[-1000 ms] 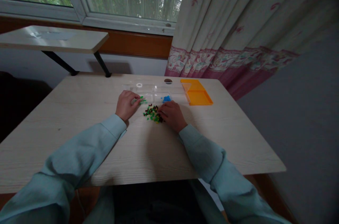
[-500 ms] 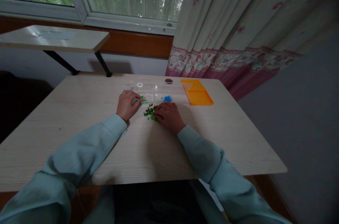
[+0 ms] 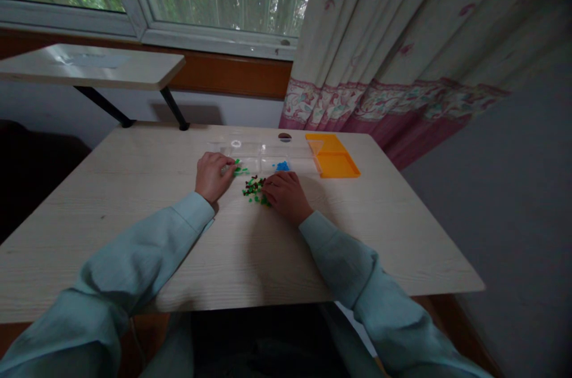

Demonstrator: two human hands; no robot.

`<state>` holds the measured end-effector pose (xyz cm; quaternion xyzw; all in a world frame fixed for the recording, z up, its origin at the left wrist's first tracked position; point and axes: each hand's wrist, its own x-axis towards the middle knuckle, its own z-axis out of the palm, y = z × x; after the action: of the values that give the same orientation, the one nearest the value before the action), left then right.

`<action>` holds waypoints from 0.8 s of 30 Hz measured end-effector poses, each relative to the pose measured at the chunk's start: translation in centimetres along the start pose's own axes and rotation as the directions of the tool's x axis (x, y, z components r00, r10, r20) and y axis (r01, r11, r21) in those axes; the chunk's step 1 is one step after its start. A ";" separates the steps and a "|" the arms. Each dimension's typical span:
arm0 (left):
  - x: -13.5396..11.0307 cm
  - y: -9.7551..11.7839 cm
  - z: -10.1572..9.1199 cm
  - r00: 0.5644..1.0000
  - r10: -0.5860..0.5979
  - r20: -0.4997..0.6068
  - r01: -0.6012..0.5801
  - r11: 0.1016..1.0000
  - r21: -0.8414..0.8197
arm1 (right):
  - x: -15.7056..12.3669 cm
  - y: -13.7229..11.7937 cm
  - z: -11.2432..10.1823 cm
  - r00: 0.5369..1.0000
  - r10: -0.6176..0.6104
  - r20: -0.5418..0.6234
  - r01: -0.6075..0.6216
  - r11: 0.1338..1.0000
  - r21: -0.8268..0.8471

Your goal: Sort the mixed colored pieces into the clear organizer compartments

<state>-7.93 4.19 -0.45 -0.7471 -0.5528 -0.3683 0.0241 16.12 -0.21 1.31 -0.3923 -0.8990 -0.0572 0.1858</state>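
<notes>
A clear plastic compartment box (image 3: 292,148) lies toward the back of the table. My left hand (image 3: 213,177) is at its front left corner, fingers curled and pinched together; whatever they grip is hidden. Small green pieces (image 3: 241,171) sit in the compartment beside those fingertips, and small blue pieces (image 3: 282,167) are in another one to the right. In front of the box lies a loose pile of tiny green and dark brown pieces (image 3: 252,186). At the pile's right side my right hand (image 3: 287,195) rests with bent, closed fingers, their tips partly hidden.
An orange two-part tray (image 3: 337,164) lies at the box's right end. Behind the box is a small brown round object (image 3: 285,137). A raised white shelf (image 3: 134,68) on black legs stands at the back left, and a curtain (image 3: 357,68) hangs behind the table.
My left hand has shifted slightly left, showing more of the green pieces. My right hand's fingertips have drawn a little to the right, uncovering green pieces at the pile's edge.
</notes>
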 end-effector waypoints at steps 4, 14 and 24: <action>0.0 0.0 0.0 1.000 -0.013 -0.005 0.013 1.000 -0.004 | -0.1 0.3 0.2 0.999 0.031 -0.023 -0.029 0.998 0.050; 0.0 0.0 0.2 1.000 0.001 -0.017 -0.001 1.000 -0.008 | 0.1 0.4 0.9 0.998 0.058 -0.035 -0.054 0.993 0.105; 0.0 0.4 -0.1 1.000 0.020 0.006 -0.020 1.000 -0.013 | 0.4 0.2 0.5 0.998 0.057 -0.034 -0.053 0.994 0.097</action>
<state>-7.66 4.01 -0.26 -0.7540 -0.5430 -0.3691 0.0213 15.87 0.31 0.93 -0.4066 -0.8860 -0.0160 0.2222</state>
